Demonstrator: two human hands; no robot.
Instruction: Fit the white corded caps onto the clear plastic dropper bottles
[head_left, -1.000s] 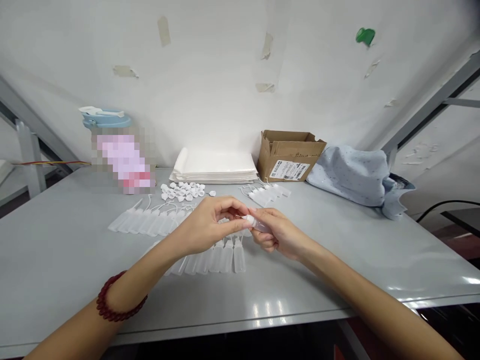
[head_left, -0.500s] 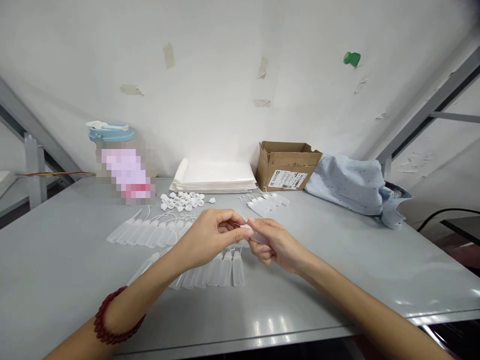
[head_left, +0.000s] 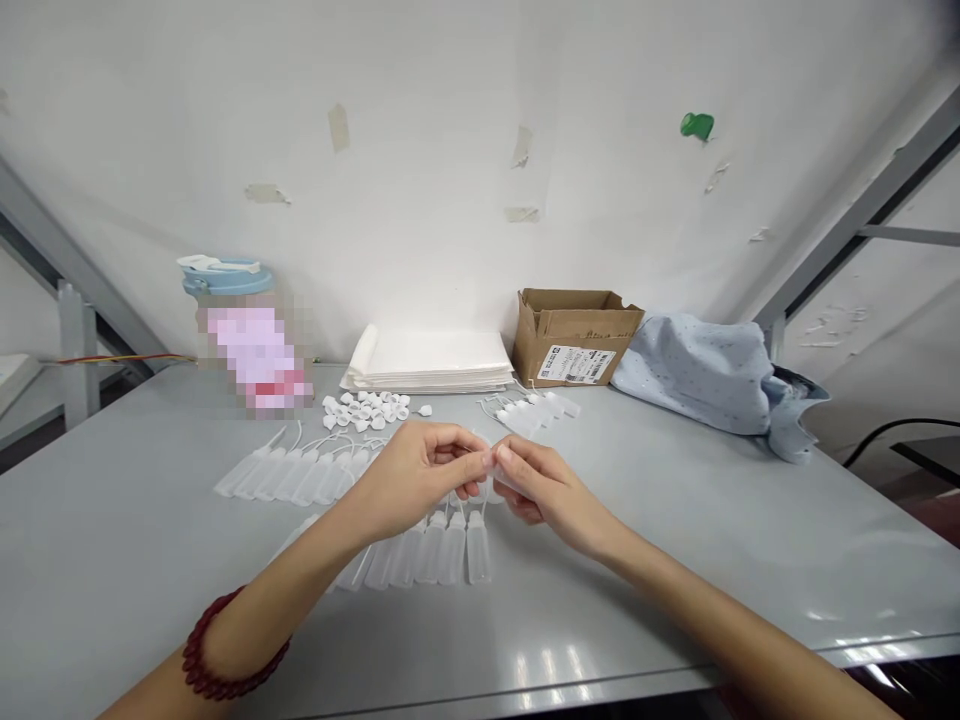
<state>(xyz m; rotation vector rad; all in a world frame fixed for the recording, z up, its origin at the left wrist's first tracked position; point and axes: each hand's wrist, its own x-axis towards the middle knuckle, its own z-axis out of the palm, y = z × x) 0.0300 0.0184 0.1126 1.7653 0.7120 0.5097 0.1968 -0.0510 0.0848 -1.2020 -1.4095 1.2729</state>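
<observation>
My left hand (head_left: 435,472) and my right hand (head_left: 553,492) meet above the middle of the table. A small translucent plastic squeeze bottle (head_left: 511,485) lies in my closed right hand, mostly hidden by the fingers. At its top end, my left thumb and forefinger pinch the white cap, which the fingertips largely cover. Below and left of the hands lie a front row of like bottles (head_left: 451,552) and a row behind it (head_left: 289,475), all with white tops and thin tails. Loose white caps (head_left: 367,410) are heaped beyond my left hand.
Several more bottles (head_left: 536,412) lie before an open cardboard box (head_left: 574,345). A stack of white sheets (head_left: 435,362) sits against the wall. Light blue cloth (head_left: 690,375) lies at the right, a blue-lidded, blurred container (head_left: 229,278) at the left. The grey table (head_left: 637,620) ends in front.
The view has tipped slightly up. My right thumb has shifted along the bottle toward my left fingertips, and the two hands are closer together. The cap and bottle are now more covered.
</observation>
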